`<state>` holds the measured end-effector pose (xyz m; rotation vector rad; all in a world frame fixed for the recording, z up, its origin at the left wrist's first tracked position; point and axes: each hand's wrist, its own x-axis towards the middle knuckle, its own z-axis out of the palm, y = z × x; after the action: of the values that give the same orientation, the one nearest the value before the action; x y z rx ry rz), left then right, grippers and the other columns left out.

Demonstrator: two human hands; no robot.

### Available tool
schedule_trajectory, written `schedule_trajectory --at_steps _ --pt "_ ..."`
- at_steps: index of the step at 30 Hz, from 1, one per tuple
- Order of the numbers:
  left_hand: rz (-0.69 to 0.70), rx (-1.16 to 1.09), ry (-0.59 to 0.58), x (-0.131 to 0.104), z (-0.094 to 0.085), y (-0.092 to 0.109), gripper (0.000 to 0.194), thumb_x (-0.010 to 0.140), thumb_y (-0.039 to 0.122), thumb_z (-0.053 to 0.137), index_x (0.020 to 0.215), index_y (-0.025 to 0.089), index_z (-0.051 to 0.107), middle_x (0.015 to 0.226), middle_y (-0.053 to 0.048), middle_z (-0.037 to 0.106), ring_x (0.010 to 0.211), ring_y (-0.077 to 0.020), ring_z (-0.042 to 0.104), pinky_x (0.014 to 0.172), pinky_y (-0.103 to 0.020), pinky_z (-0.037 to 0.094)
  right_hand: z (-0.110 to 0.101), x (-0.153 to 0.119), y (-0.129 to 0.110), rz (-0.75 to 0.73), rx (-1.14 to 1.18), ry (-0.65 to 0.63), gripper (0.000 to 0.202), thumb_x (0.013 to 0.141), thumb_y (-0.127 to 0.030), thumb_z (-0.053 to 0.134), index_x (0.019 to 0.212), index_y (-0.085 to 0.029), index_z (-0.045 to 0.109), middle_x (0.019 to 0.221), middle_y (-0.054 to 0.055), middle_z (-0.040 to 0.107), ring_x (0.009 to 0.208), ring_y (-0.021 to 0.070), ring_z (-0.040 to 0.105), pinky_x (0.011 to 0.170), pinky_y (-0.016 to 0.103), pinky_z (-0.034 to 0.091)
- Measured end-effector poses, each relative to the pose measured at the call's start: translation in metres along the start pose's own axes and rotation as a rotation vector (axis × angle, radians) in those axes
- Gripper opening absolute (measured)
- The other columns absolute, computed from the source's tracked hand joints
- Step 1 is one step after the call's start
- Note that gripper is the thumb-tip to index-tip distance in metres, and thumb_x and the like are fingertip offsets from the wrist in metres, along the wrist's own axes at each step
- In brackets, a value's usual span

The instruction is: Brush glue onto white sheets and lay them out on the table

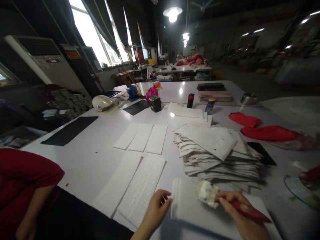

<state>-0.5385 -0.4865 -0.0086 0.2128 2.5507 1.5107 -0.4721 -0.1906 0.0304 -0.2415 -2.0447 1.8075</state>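
My right hand (237, 206) is wrapped round a brush with a red handle (253, 213). White, paste-like matter clots the brush head (208, 194), which is over a white sheet (185, 200) at the table's front edge; whether it touches the sheet I cannot tell. Just left of that sheet is my left hand (160, 205), fingers loosely bent, thumb apart and nothing between them. Beside it lies a white strip (142, 186) with a streaky, shiny face, next to a plainer strip (120, 183). Beyond these, several more white strips (156, 139) lie flat.
An uneven stack of white pieces (215, 143) rises behind the brush. At right are red cloth pieces (270, 132) and a blurred round container (300, 190). Bottles (190, 100) and a black box (156, 104) stand farther back. A person in a red sleeve (27, 180) is at left.
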Motion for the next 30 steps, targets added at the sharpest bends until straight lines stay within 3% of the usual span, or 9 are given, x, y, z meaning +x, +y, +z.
schedule_trajectory --at_steps 5,8,11,16,19,22,24,27,30 --pt "0.069 0.304 -0.170 0.012 0.034 0.031 0.029 0.069 0.012 0.059 0.097 0.016 0.064 0.091 -0.006 0.062 0.075 -0.0147 0.056 0.074 -0.026 0.044 0.063 0.010 -0.003 -0.018 -0.072 -0.169 0.026 0.085 -0.047 0.056 0.078 -0.023 0.054 0.093 0.006 0.066 0.092 0.0241 0.062 0.085 0.032 0.048" --pt "-0.023 0.445 -0.174 0.015 0.044 0.023 0.032 0.070 0.009 0.054 0.101 0.016 0.063 0.094 -0.006 0.063 0.081 -0.0161 0.058 0.075 -0.025 0.042 0.059 0.014 0.003 0.013 -0.118 -0.190 0.026 0.083 -0.048 0.055 0.076 -0.023 0.054 0.086 0.006 0.067 0.085 0.0239 0.063 0.078 0.032 0.049" --pt "-0.049 0.528 -0.168 0.015 0.052 0.016 0.030 0.074 0.010 0.052 0.102 0.016 0.063 0.096 -0.007 0.064 0.087 -0.0172 0.059 0.078 -0.025 0.041 0.002 0.010 0.019 0.040 -0.232 -0.098 0.027 0.081 -0.050 0.056 0.076 -0.023 0.055 0.084 0.004 0.067 0.084 0.0247 0.063 0.077 0.033 0.048" --pt "-0.049 0.573 -0.139 0.016 0.058 0.013 0.023 0.077 0.012 0.051 0.096 0.015 0.064 0.092 -0.007 0.066 0.085 -0.0179 0.060 0.077 -0.026 0.041 -0.142 -0.011 0.033 0.131 -0.702 0.231 0.041 0.071 -0.066 0.054 0.073 -0.026 0.059 0.073 0.001 0.065 0.067 0.0265 0.064 0.059 0.036 0.048" --pt "-0.092 0.543 -0.132 0.021 0.057 0.015 0.021 0.076 0.012 0.052 0.094 0.015 0.062 0.085 -0.007 0.067 0.079 -0.0176 0.061 0.072 -0.026 0.041 -0.165 -0.023 0.010 -0.044 -0.791 0.434 0.035 0.072 -0.060 0.057 0.073 -0.026 0.059 0.074 0.003 0.064 0.064 0.0258 0.062 0.058 0.037 0.047" --pt "-0.162 0.456 -0.155 0.027 0.055 0.018 0.022 0.072 0.009 0.055 0.093 0.014 0.061 0.079 -0.005 0.068 0.072 -0.0162 0.061 0.066 -0.024 0.040 -0.111 -0.030 -0.024 -0.326 -0.566 0.446 0.015 0.083 -0.039 0.061 0.081 -0.025 0.056 0.083 0.003 0.063 0.077 0.0227 0.063 0.074 0.032 0.050" --pt "-0.190 0.399 -0.170 0.031 0.053 0.017 0.021 0.069 0.007 0.056 0.089 0.015 0.061 0.074 -0.004 0.067 0.068 -0.0148 0.060 0.062 -0.023 0.039 -0.050 -0.034 -0.037 -0.391 -0.368 0.245 0.010 0.087 -0.029 0.059 0.079 -0.025 0.053 0.088 0.003 0.064 0.083 0.0199 0.063 0.075 0.027 0.050" --pt "-0.198 0.362 -0.187 0.035 0.051 0.014 0.020 0.066 0.005 0.056 0.083 0.016 0.059 0.066 0.000 0.063 0.063 -0.0131 0.058 0.058 -0.022 0.037 0.034 -0.038 -0.031 -0.257 -0.161 -0.069 0.011 0.091 -0.026 0.053 0.081 -0.024 0.055 0.088 0.001 0.064 0.083 0.0171 0.063 0.077 0.024 0.050" --pt "-0.201 0.343 -0.199 0.034 0.050 0.011 0.019 0.065 0.005 0.056 0.080 0.016 0.057 0.063 0.001 0.061 0.060 -0.0119 0.056 0.056 -0.021 0.036 0.058 -0.042 -0.003 -0.138 -0.132 -0.203 0.012 0.092 -0.029 0.051 0.082 -0.023 0.056 0.085 0.001 0.063 0.080 0.0168 0.063 0.076 0.024 0.050"
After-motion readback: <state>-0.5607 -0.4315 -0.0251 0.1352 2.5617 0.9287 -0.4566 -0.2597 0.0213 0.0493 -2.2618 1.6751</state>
